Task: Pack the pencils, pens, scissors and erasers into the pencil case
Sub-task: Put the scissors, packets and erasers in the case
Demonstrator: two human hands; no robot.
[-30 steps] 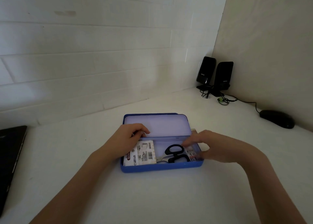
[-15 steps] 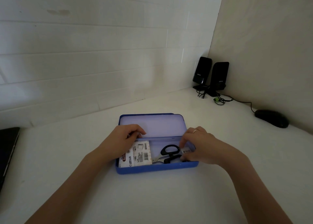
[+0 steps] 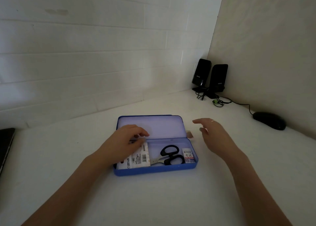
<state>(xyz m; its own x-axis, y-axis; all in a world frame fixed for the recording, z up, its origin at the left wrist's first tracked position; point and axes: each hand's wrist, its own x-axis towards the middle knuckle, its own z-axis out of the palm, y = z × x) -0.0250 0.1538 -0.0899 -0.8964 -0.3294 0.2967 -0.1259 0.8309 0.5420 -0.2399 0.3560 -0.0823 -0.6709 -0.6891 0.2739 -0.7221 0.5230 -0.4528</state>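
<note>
Since half a second ago our right hand (image 3: 215, 134) has lifted clear of the case and now hovers to its right, fingers loosely spread, holding nothing. Our left hand (image 3: 127, 141) rests on the left end of the pencil case (image 3: 154, 172), fingers curled down on a white labelled packet (image 3: 136, 160); we cannot tell whether it pinches or only presses. Inside, black-handled scissors (image 3: 168, 155) lie in the middle and a 2B eraser (image 3: 188, 155) sits at the right end. A small flat object (image 3: 189, 134) lies just outside the far right corner, too small to identify. We judge the case a stiff, light tin with a hinged lid (image 3: 162, 123): best taken by the lid's far edge. Scissors are rigid; grip by the handles.
</note>
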